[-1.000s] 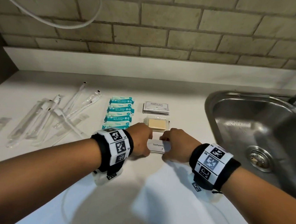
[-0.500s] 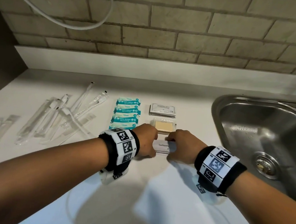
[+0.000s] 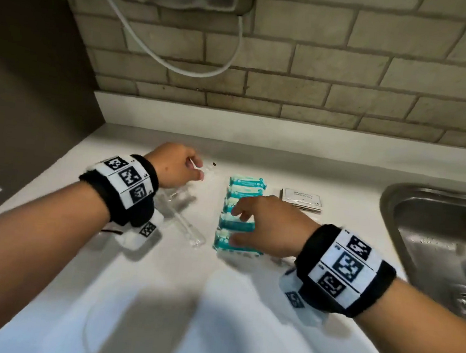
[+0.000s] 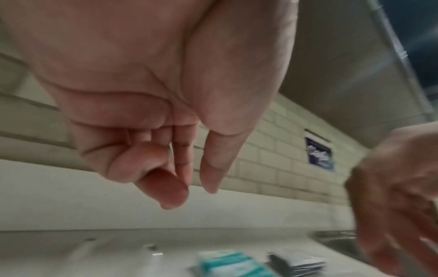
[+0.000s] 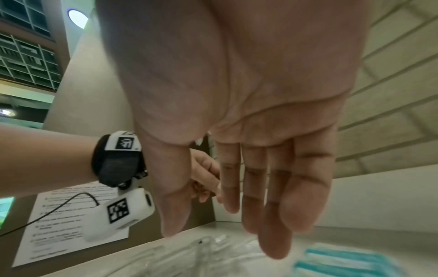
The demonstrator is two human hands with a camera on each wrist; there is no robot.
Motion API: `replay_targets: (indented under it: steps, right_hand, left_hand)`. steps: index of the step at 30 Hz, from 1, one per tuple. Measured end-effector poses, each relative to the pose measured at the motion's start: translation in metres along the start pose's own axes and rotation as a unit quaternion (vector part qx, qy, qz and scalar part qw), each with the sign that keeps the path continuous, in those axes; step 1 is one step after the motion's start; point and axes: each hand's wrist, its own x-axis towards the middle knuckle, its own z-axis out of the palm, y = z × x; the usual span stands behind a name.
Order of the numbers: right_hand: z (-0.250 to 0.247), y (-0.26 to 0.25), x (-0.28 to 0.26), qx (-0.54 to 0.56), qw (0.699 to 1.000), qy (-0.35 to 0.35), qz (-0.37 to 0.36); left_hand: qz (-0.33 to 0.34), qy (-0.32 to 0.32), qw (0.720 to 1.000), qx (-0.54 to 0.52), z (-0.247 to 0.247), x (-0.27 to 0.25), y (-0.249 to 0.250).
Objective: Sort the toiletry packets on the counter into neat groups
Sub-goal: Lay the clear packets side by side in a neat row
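A white counter (image 3: 238, 335) meets a beige brick-tiled wall (image 3: 352, 74), with a steel sink (image 3: 433, 226) at right

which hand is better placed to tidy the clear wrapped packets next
Left, probably. The left hand is already over the clear wrapped packets at the counter's left, fingers loosely curled and empty. The right hand hovers open over the teal wipe packets, farther from them.

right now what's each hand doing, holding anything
Left hand: fingers loosely curled over the clear packets, holding nothing that shows.
Right hand: open, fingers straight over the teal wipe packets.
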Motion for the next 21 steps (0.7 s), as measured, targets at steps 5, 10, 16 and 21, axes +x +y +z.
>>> replay_targets:
  steps: [5, 10, 16, 21]
  right_hand:
    - [0.03, -0.067, 0.088, -0.018, 0.999, -0.036, -0.02]
    - [0.049, -0.096, 0.145, -0.026, 0.997, -0.031, 0.062]
    - [0.061, -0.102, 0.169, -0.012, 0.989, -0.064, 0.135]
    - [0.052, -0.103, 0.191, 0.082, 0.975, 0.03, 0.203]
  left_hand:
    - [-0.133, -0.012, 0.988, 0.08, -0.031, 0.006, -0.086]
    - [-0.194, -0.084, 0.972, 0.102, -0.014, 0.0, -0.135]
    - [-0.168, -0.069, 0.98, 0.076, 0.001, 0.015, -0.154]
    - [-0.151, -0.092, 0.984, 0.037, -0.011, 0.02, -0.177]
